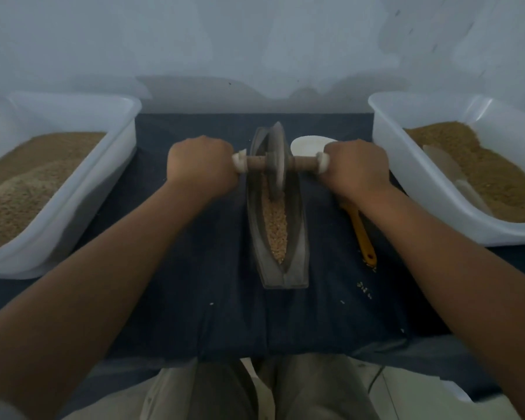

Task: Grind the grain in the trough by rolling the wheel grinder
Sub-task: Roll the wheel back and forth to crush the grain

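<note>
Both hands are clenched around the ends of the wooden axle [256,161] of the wheel grinder [275,159]: the left hand [201,165] grips the left end and the right hand [356,166] grips the right end, each over a pale wrapping that shows just inside the knuckles. The grey disc stands upright between the two hands, its lower edge sitting in the narrow boat-shaped trough [281,213], toward the far half of it. The trough runs lengthwise between the forearms on a dark cloth [194,283] that covers the worktop, and the grain [275,228] fills its groove on the near side of the wheel. Just beyond the right hand lies a white spoon [308,144], partly hidden by the knuckles. Under the right wrist a yellow handle [362,234] slants toward the person, its head hidden by the hand. Outside the left hand stands a white tub [73,189] of brownish grain, and outside the right hand a second white tub [422,183] with darker grain and a pale scoop [449,168] lying in it. A few loose kernels [365,287] lie on the cloth beneath the right forearm.
</note>
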### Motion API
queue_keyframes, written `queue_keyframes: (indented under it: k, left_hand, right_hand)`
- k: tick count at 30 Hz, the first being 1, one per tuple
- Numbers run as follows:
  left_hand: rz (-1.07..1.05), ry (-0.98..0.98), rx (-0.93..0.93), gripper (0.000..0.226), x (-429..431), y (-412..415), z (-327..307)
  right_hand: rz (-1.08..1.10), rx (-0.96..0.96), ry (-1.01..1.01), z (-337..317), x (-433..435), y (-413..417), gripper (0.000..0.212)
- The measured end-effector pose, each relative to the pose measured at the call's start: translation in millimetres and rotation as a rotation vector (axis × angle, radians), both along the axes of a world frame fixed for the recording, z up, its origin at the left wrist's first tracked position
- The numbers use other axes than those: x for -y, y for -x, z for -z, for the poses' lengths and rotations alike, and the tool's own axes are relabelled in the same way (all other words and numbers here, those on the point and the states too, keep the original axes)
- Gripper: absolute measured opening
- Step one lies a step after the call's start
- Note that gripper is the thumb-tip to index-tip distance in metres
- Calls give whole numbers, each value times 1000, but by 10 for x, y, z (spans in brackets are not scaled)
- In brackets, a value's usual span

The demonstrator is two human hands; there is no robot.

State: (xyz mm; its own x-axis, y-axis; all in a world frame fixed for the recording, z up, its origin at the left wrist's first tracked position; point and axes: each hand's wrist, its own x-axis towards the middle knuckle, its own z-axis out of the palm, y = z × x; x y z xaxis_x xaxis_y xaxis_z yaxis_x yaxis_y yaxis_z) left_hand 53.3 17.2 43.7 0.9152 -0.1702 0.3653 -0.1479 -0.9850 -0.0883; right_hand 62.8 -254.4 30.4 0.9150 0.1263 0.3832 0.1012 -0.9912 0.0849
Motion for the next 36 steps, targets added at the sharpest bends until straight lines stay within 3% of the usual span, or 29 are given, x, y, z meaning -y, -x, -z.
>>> queue_keyframes:
  k: [4, 8, 10, 14, 18, 21, 24, 27, 33, 36]
  left_hand:
    - [62, -68, 26, 30, -104, 331, 91]
    - [179, -33, 143, 43, -305, 853, 248]
    - [189, -14, 149, 44, -344, 867, 324]
    - [47, 24, 103, 41, -221, 377, 332]
    - [-24, 104, 14, 35, -94, -7, 186]
    - [6, 101, -17, 38, -178, 221, 255]
    - [108, 35, 125, 45, -316, 711, 381]
    - [182, 35, 196, 43, -375, 941, 440]
    - [44, 63, 57, 38, -173, 126, 209]
    - [4, 62, -40, 36, -34, -112, -12]
  right_hand:
    - [-25, -78, 6, 7, 92, 498, 32]
    - [-245, 56, -54, -65, 186, 1118, 32]
    - [-264, 50, -55, -47, 200, 1112, 32]
    - [-81, 80, 63, -36, 54, 500, 34]
    - [-22, 10, 98, -185, -80, 57, 24]
    - [-56, -37, 126, -252, -47, 279, 30]
    - [-117, -89, 152, -245, 77, 814, 30]
    - [-204, -112, 47, -230, 175, 1120, 32]
    - [-25, -25, 75, -145, -13, 242, 33]
    - [30, -80, 83, -226, -54, -91, 32]
